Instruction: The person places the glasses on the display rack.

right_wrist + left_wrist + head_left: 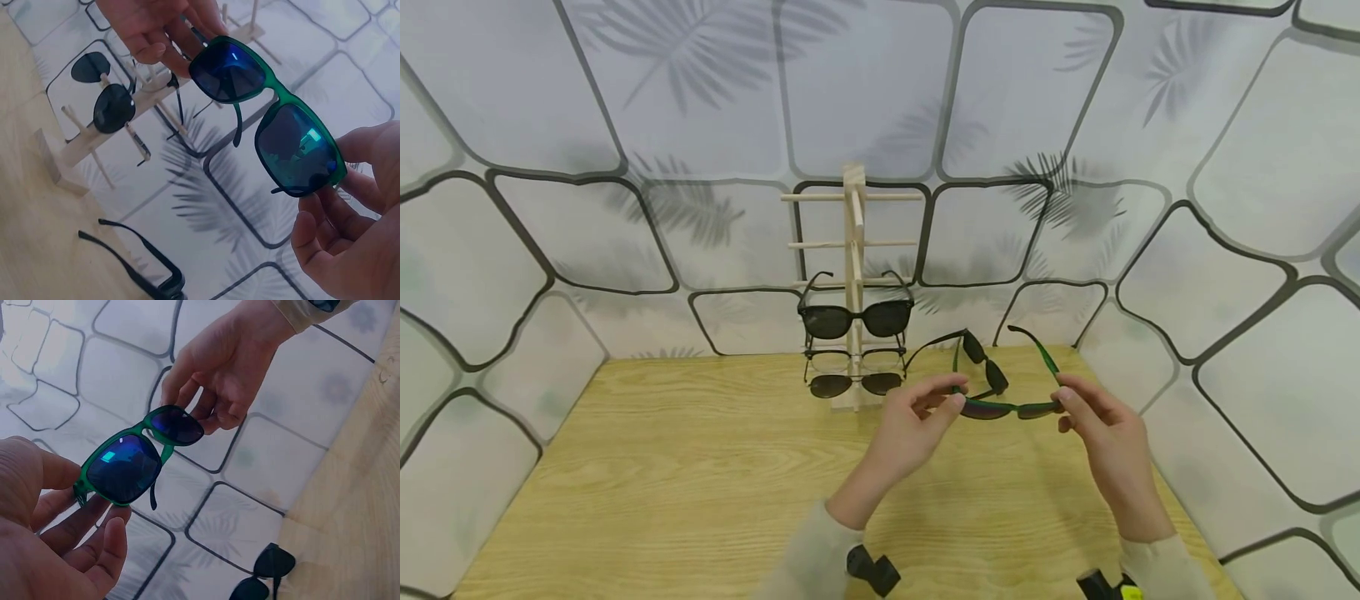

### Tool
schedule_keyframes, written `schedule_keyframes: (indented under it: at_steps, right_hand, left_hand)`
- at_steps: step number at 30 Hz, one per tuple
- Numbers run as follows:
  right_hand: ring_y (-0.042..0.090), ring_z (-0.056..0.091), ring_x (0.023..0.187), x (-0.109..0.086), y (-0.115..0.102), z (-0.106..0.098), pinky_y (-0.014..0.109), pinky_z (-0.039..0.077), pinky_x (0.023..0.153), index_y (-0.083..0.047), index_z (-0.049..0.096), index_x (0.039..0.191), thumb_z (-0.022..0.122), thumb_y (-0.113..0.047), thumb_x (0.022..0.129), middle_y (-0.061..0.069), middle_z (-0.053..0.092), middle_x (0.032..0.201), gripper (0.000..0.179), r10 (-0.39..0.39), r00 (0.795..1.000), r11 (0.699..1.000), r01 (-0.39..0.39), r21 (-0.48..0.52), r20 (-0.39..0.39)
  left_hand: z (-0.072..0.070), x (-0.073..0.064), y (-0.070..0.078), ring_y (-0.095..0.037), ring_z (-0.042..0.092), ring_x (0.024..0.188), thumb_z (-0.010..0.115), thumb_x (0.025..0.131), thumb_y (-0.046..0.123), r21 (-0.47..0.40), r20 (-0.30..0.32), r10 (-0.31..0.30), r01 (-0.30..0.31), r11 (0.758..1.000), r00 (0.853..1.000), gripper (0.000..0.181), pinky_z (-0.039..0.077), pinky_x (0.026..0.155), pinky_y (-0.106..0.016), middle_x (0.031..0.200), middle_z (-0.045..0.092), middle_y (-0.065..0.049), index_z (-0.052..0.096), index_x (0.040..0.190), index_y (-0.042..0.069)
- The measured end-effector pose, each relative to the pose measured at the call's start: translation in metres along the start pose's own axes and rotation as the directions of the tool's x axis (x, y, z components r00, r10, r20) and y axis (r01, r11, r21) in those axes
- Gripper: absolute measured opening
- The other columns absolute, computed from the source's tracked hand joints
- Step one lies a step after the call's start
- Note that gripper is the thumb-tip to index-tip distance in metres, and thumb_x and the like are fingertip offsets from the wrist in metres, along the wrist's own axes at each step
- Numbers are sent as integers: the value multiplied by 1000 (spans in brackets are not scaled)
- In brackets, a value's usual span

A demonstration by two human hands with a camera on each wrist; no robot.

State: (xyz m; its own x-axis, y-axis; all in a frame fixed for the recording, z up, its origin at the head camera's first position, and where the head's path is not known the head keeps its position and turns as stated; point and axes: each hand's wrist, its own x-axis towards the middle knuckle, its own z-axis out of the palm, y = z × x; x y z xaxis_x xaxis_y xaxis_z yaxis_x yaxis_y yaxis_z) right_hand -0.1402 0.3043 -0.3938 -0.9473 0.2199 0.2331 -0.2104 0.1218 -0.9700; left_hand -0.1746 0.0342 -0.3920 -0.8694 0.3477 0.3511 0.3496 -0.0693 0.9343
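Note:
Green-framed sunglasses (pixel 987 409) with dark bluish lenses are held up between both hands, temples unfolded and pointing away. My left hand (pixel 916 423) pinches one end of the frame near the hinge. At the other end my right hand (pixel 1105 442) grips the frame between thumb and fingers. In the left wrist view the green sunglasses (pixel 125 464) show their lens fronts, a bright reflection on one. Close behind them on the table lies a pair of black sunglasses (pixel 985 362) with its temples open.
A wooden display stand (pixel 854 225) with crossbars rises at the back middle. On its lower bars hang black sunglasses (pixel 856 319), clear-lens glasses (pixel 855 360) and thin-framed dark sunglasses (pixel 855 384). Patterned walls (pixel 1240 333) enclose the wooden table (pixel 685 483) at the back and sides.

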Motion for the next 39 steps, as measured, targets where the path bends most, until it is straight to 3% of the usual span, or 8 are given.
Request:
schedule_keyframes:
  at_steps: [6, 11, 22, 34, 39]
  right_hand:
    - [9, 67, 80, 5, -17, 11, 21, 57, 74, 2, 67, 137, 68, -15, 105, -7, 77, 104, 36, -36, 999, 999, 36, 41, -3]
    - [10, 67, 79, 11, -29, 20, 22, 57, 74, 3, 67, 135, 67, -14, 105, -5, 77, 105, 35, -81, 996, 994, 79, 71, 23]
    - [14, 65, 73, 21, -49, 40, 22, 56, 74, -2, 70, 132, 67, -18, 105, -4, 76, 103, 32, -125, 991, 992, 123, 41, 52]
    - [14, 64, 73, 32, -66, 57, 22, 57, 75, -7, 72, 131, 68, -22, 105, -6, 76, 103, 30, -170, 982, 985, 171, -6, 86]
    - [16, 64, 76, 34, -68, 64, 23, 57, 74, -8, 72, 132, 67, -23, 106, -5, 75, 104, 31, -183, 978, 983, 184, -3, 104]
  left_hand:
    - [-11, 2, 14, -26, 73, 110, 68, 104, 12, 19, -34, 77, -77, 997, 996, 32, 59, 75, -23, 128, 76, -14, 73, 134, 4]
    - [-21, 1, 27, -21, 74, 108, 68, 103, 12, 51, -46, 114, -112, 992, 992, 31, 60, 79, -27, 127, 76, -13, 73, 133, 6]
    - [-42, 0, 53, -17, 74, 101, 70, 103, 13, 133, -92, 170, -157, 979, 981, 30, 54, 69, -24, 123, 78, -11, 74, 132, 8]
    - [-61, 2, 64, -18, 74, 94, 69, 103, 10, 183, -124, 208, -183, 966, 970, 28, 56, 68, -26, 119, 80, -10, 75, 130, 8]
    - [-69, 2, 68, -11, 72, 97, 69, 103, 11, 205, -131, 215, -185, 961, 968, 28, 54, 69, -25, 118, 80, -9, 76, 129, 8]
